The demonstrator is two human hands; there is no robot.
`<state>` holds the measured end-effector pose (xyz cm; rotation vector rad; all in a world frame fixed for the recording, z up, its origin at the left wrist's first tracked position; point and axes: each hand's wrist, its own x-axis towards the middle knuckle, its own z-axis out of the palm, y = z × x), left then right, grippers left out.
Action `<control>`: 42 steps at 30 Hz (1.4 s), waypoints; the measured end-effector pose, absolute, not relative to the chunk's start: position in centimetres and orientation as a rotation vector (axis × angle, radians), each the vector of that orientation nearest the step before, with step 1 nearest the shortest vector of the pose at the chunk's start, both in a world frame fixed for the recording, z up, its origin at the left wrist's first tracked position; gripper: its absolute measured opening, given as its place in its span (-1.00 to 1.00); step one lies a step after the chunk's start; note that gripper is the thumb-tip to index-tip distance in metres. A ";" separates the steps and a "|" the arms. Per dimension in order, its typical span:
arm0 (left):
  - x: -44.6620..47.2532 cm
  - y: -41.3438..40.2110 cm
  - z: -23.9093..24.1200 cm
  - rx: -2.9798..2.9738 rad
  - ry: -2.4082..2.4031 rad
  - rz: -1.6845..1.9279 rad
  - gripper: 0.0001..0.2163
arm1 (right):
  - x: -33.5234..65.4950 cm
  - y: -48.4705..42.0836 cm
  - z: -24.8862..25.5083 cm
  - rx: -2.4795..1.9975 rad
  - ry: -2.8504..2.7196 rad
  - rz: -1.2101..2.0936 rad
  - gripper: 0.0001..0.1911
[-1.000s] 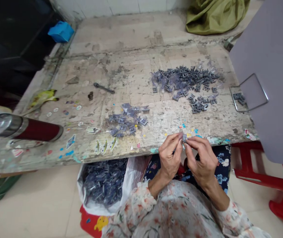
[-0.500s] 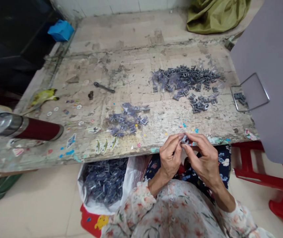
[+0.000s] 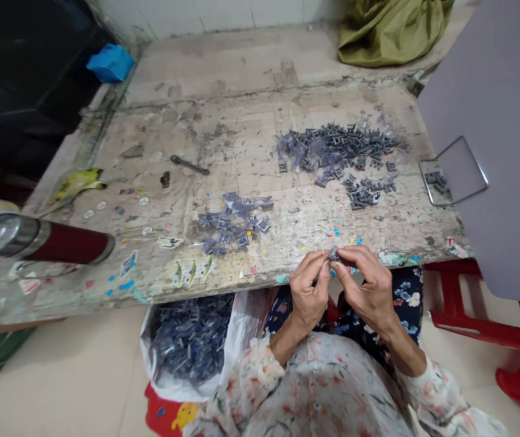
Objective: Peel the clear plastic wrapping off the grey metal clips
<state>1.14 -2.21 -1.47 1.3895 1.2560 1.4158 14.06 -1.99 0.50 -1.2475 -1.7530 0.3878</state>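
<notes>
One part (image 3: 333,254) pinched by left hand (image 3: 307,286) and right hand (image 3: 366,288) by near edge of table (image 3: 251,109), open gap between its piles (image 3: 348,141)

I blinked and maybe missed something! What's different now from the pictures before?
The left hand and right hand have shifted their fingertips, turning the small grey part. The right hand holds it; whether the left still grips is unclear. I see nothing put down or picked up. The heap of grey parts, white sack and red vacuum flask stayed put; the view only shifted slightly.
</notes>
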 end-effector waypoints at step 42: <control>-5.7 3.6 -4.7 2.075 1.523 1.301 -0.78 | 21.0 7.4 -4.1 -1.465 -1.829 0.003 -0.60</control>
